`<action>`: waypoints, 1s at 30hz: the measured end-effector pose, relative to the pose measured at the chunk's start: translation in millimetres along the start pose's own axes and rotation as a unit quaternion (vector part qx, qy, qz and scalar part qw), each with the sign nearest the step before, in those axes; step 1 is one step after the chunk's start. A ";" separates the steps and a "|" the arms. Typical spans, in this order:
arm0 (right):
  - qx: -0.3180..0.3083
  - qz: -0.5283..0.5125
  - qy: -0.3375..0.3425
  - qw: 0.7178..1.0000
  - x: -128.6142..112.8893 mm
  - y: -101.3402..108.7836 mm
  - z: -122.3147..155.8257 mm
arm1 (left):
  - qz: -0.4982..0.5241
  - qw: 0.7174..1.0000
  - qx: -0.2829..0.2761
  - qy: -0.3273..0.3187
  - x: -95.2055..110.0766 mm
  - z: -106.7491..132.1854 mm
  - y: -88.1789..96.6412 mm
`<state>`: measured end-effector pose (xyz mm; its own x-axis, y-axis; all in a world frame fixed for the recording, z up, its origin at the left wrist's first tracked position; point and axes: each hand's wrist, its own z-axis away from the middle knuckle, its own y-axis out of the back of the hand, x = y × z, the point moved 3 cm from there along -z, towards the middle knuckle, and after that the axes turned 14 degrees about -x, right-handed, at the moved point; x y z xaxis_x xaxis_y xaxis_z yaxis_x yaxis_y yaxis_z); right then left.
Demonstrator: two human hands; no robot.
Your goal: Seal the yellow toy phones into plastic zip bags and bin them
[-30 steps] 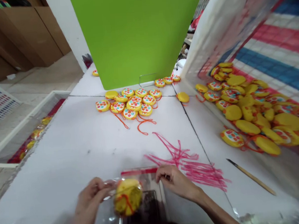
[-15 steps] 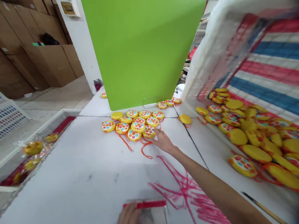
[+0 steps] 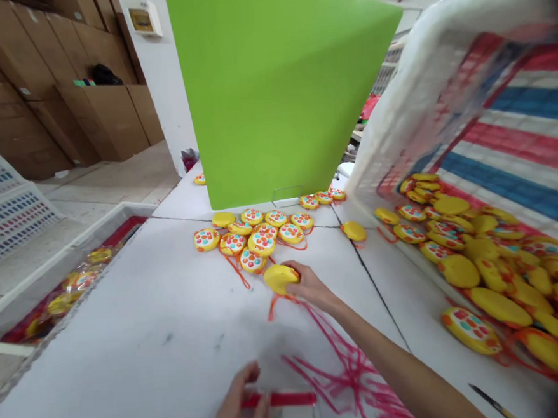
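My right hand (image 3: 308,286) reaches out over the white table (image 3: 140,346) and grips a yellow round toy (image 3: 279,278) whose orange cord hangs below it. Just beyond lies a cluster of yellow toys with coloured dots (image 3: 254,233). My left hand (image 3: 240,415) is at the near edge, fingers pinched on the red-topped clear bag (image 3: 280,401). Pink scribbles (image 3: 351,363) mark the table under my right forearm.
A tilted white crate (image 3: 443,95) at the right spills many yellow toys (image 3: 477,252). A green board (image 3: 280,88) stands behind the cluster. A bin with bagged toys (image 3: 69,287) sits left of the table. A stick (image 3: 488,401) lies near right. Cardboard boxes (image 3: 51,91) line the back.
The bagged toy left my hands after the first frame. My right hand reached to the cluster, took one yellow toy and is drawing it back. My left hand stays on the bag.
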<state>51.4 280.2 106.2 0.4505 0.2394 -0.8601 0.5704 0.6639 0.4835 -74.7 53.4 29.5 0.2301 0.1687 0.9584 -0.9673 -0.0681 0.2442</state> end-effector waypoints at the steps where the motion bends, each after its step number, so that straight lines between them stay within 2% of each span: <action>1: -0.011 -0.024 0.010 1.000 -2.9 -11.5 13.2 | 0.077 0.997 -0.001 0.019 9.5 -9.1 2.2; 2: -0.017 -0.051 0.020 0.998 -6.4 -24.1 26.3 | 0.148 0.988 0.020 0.029 20.6 -17.4 4.4; 5: -0.051 -0.184 0.067 0.979 -19.3 -60.2 60.2 | 0.272 0.962 -0.015 0.021 56.8 -34.3 4.4; 7: -0.065 -0.248 0.084 0.963 -26.8 -73.3 77.0 | 0.262 0.964 -0.034 0.009 73.3 -34.6 8.4; 9: -0.049 -0.223 0.086 0.970 -32.8 -74.9 89.3 | 0.173 0.985 -0.026 0.009 79.5 -27.9 17.1; 12: -0.042 -0.120 0.119 0.985 -43.3 -71.6 101.4 | -0.023 1.000 -0.001 -0.007 79.4 -13.6 30.6; 15: -0.058 -0.067 0.160 0.983 -51.5 -78.4 111.1 | -0.127 0.991 -0.011 -0.041 77.8 -1.3 34.6; 22: -0.016 -0.104 0.113 0.988 -39.1 -110.0 137.0 | -0.170 0.982 -0.053 -0.069 69.9 22.2 20.9; 26: 0.022 -0.104 0.122 0.987 -32.2 -118.9 149.1 | -0.189 0.978 -0.044 -0.071 60.5 33.4 9.2; 30: 0.038 -0.067 0.148 0.986 -35.1 -123.8 153.4 | -0.201 0.975 -0.035 -0.085 56.7 38.9 3.5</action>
<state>70.3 80.9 101.4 0.1536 0.3579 -0.9211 0.6666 0.6506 0.3639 -60.9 24.4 90.4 0.6004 0.0017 0.7997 -0.7991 0.0380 0.5999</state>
